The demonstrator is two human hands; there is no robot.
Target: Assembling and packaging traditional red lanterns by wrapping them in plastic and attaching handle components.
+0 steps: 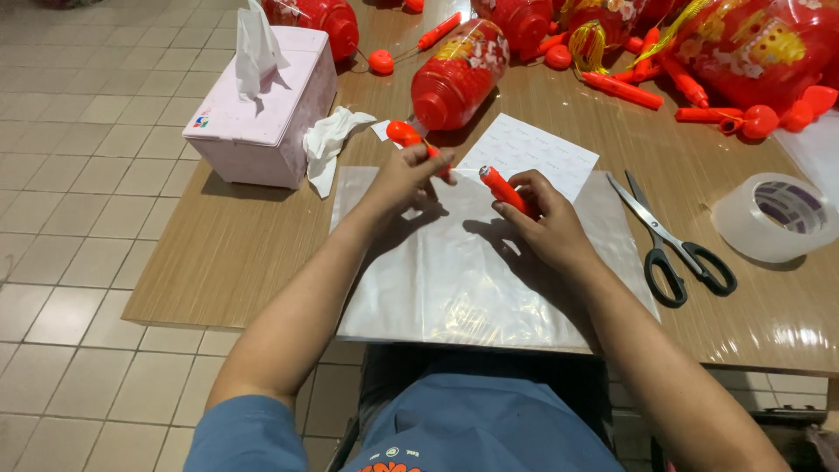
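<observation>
Both hands are up over a clear plastic sheet (454, 271) spread on the wooden surface (236, 245). The left hand (406, 179) is closed around a red plastic stick with a round knob end (404, 134), the knob poking out past the fingers toward a red plastic lantern (459, 74) lying on its side just beyond it. I can't tell if the stick is actually joined to the lantern or just close to it. The right hand (546, 223) is gripping a red plastic tube (502, 186), pinched in the fingers with its open end tilted up toward the left hand. The two pieces are near each other but not touching.

Just past the right hand is a white printed sheet of paper (542, 153). Further out to that hand's right, black-handled scissors (673, 240) lie flat, and beyond them a roll of clear tape (778, 214). Off to the left hand's side there's a pink tissue box (266, 105) with a crumpled tissue (328, 140) next to it. Way past both hands, the far end of the surface is piled with more red lanterns (760, 44) and loose red tubes (625, 90).
</observation>
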